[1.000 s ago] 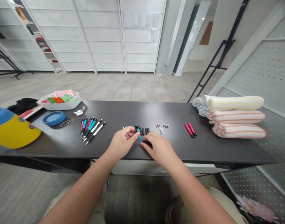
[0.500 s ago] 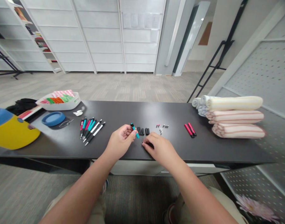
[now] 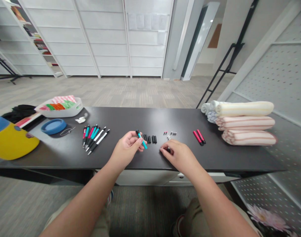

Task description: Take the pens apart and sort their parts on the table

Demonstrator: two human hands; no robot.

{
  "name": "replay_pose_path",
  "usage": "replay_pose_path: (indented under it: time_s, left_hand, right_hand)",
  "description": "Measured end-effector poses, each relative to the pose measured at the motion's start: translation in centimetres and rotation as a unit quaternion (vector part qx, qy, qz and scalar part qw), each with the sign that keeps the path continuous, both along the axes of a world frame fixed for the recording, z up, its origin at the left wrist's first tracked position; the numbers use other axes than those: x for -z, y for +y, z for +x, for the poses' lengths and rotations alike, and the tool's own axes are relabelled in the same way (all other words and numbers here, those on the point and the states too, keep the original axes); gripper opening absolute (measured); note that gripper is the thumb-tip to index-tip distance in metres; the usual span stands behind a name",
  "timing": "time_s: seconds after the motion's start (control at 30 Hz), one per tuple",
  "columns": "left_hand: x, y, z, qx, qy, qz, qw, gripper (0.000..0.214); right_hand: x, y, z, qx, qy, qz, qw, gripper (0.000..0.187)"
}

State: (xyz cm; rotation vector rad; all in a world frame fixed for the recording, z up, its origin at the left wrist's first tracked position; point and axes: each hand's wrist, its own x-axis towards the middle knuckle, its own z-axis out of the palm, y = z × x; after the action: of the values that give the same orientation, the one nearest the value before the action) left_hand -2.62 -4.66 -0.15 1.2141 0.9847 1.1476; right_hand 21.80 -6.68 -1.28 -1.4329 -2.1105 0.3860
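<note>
At the far left of my feed sits a yellow-and-blue plastic piece (image 3: 12, 144), then a black cloth (image 3: 18, 110) and a white basket (image 3: 72, 112) of folded cloths, with a blue round dish (image 3: 53, 126) on the dark worktop (image 3: 214, 159) in front of it.

Next comes what I read as the finished share: a fanned row of complete-looking pens (image 3: 94, 140), pink, teal and white, lying side by side.

The left hand (image 3: 127, 148) is lifted just off the worktop, its grip pinching a teal pen barrel (image 3: 143, 142) between thumb and fingers, with a black end showing at the top. That barrel looks unfinished to me.

Just beyond it lie a few short black tubes (image 3: 149, 139), loose. The right hand (image 3: 178, 154) sits nearby, its fingertips (image 3: 162, 149) drawn together against the worktop; whatever they press on is too small for me to make out.

Further right are a scatter of tiny metal and red parts (image 3: 170, 134) and two red pen barrels (image 3: 199, 137), none of them put together yet, so a fair share looks left. Rolled striped towels (image 3: 245, 123) close the view.
</note>
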Motion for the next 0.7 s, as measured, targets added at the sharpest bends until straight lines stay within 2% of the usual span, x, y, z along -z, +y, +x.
replay_pose_path:
  time_s: [0.1,0.2,0.27,0.4,0.57,0.7]
  left_hand:
    - [-0.4,-0.3,0.5,0.003,-0.125,-0.073,0.989,0.043]
    - [-0.9,-0.7,0.8,-0.002,-0.253,-0.148,0.956,0.035]
    - [-1.1,-0.8,0.9,-0.019,-0.303,-0.170,0.937,0.031]
    - [-1.2,-0.9,1.0,-0.036,-0.324,-0.176,0.929,0.030]
    - [-1.0,-1.0,0.9,-0.012,-0.319,-0.198,0.927,0.021]
    - [-0.7,-1.1,0.9,0.016,-0.272,-0.216,0.938,0.026]
  right_hand:
    - [-0.2,-0.3,-1.3,0.000,0.054,-0.014,0.998,0.007]
    - [-0.1,-0.4,-2.1,0.004,0.095,-0.043,0.995,0.006]
    - [0.0,-0.3,-2.3,0.005,0.101,-0.051,0.994,0.006]
    - [0.1,-0.2,-2.5,0.002,0.082,-0.037,0.996,0.005]
    - [0.5,0.1,-2.8,-0.009,0.046,0.003,0.999,0.003]
    - [0.8,0.3,-3.0,-0.001,0.040,0.007,0.999,0.003]
